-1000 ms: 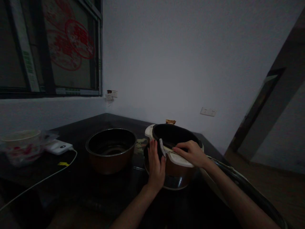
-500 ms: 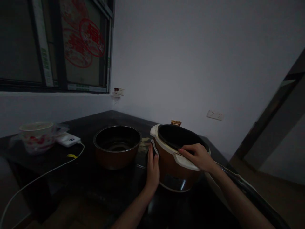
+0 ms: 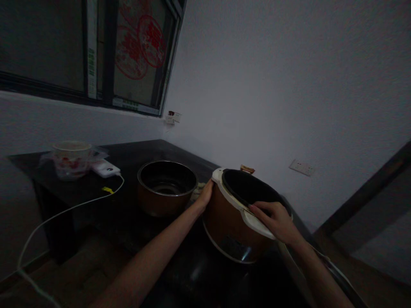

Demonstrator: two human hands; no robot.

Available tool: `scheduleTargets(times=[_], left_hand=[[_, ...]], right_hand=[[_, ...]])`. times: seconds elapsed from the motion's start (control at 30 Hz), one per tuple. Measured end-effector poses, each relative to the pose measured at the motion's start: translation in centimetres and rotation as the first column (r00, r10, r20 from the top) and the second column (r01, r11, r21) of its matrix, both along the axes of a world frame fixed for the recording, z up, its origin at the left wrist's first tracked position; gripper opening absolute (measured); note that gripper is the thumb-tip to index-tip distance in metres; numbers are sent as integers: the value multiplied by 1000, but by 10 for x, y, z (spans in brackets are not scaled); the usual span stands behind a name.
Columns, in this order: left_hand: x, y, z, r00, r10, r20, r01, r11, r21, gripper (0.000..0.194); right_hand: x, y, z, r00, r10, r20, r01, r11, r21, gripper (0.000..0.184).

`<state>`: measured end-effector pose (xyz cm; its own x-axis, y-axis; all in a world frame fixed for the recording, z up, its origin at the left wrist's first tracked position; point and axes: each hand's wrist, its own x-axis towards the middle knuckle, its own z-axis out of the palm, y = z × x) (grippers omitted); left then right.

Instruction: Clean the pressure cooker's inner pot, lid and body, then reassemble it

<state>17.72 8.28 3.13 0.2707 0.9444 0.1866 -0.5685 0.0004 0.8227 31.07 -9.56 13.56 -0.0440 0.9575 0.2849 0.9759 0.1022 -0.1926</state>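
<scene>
A brown rice cooker [image 3: 226, 220] with a white rim and dark interior stands tilted on the dark table. My left hand [image 3: 204, 197] presses against its left side, just under the rim. Its fingertips run out of sight behind the body. The pale cloth seen under that hand half a second ago is hidden now. My right hand [image 3: 272, 218] is closed over the near edge of the rim, by the white front tab, with fingers reaching inside. Left of the cooker is a round brown pot [image 3: 157, 203], dark inside, which neither hand touches.
On the left of the black table [image 3: 141, 149] are a bagged tub [image 3: 72, 160] and a white device [image 3: 105, 168], its cable [image 3: 69, 209] hanging off the edge. A pale crumpled thing [image 3: 197, 190] lies between pot and cooker. Wall sockets [image 3: 302, 167] are behind.
My left hand has slid up and farther round the cooker's left side, and the cloth has gone from view. The cooker leans more. My right hand keeps its hold; the view has turned.
</scene>
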Motion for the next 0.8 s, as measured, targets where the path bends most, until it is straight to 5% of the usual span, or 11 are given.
scheduleTargets(times=[0.2, 0.37, 0.53, 0.63, 0.8], left_hand=[[-3, -27, -8, 994, 47, -100, -35, 992, 121, 44], [-2, -102, -25, 953, 209, -219, -135, 940, 313, 59], [2, -165, -43, 923, 176, -343, -2, 892, 452, 58], [3, -161, -45, 911, 209, -356, -15, 878, 479, 60], [2, -105, -29, 940, 243, -237, -163, 935, 314, 59]], right_hand=[[-1, 0, 1, 1000, 9, 4, -9, 1000, -2, 54], [-1, 0, 1, 1000, 12, -24, -12, 1000, -1, 54], [0, 0, -1, 999, 11, -35, -10, 1000, 19, 52], [0, 0, -1, 999, 7, -32, -6, 1000, 18, 53], [-1, 0, -1, 1000, -2, -14, 2, 1000, 18, 54]])
